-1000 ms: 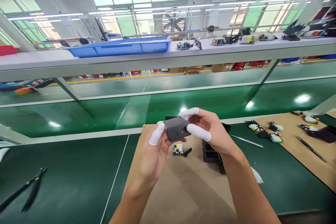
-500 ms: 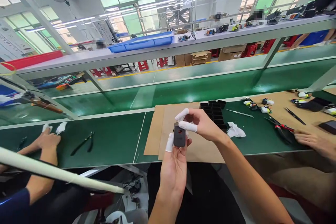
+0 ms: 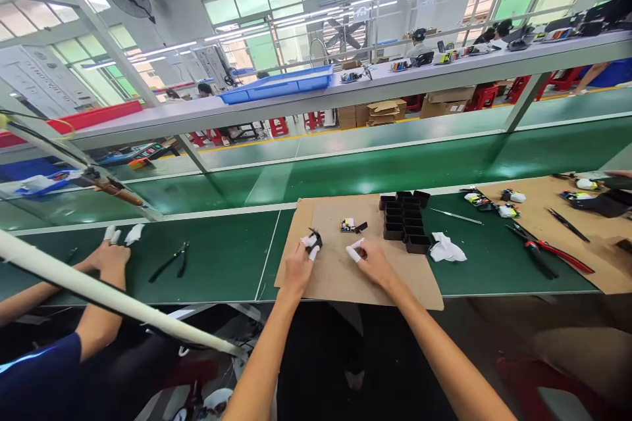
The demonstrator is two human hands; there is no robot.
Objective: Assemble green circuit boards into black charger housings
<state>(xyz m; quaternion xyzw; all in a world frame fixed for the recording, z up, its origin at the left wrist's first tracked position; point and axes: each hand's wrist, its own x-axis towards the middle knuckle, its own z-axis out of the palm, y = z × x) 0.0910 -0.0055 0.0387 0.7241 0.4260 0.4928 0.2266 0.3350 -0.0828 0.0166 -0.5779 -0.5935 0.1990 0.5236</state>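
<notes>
My left hand (image 3: 298, 270), with white finger cots on, is closed on a small black case (image 3: 317, 239) at the left of the cardboard sheet (image 3: 333, 283). White and dark bits show at the case's top; the fingers partly cover it. My right hand (image 3: 375, 264), also in finger cots, rests low over the middle of the cardboard. Its fingers are bent but apart, and I see nothing between them. Beyond it lies a small circuit board (image 3: 347, 225) with yellow and white parts, beside a small black piece (image 3: 362, 227).
Black open boxes (image 3: 405, 218) stand in rows to the right, beside crumpled white tissue (image 3: 447, 247) and tweezers (image 3: 457, 216). Red-handled pliers (image 3: 548, 253) lie farther right, other pliers (image 3: 170, 262) at left. A co-worker's arms (image 3: 106, 270) rest on the left bench.
The black case has gone from between both hands, held up close, down to the cardboard in my left hand. My right hand has let go and moved apart. The view has shifted slightly.
</notes>
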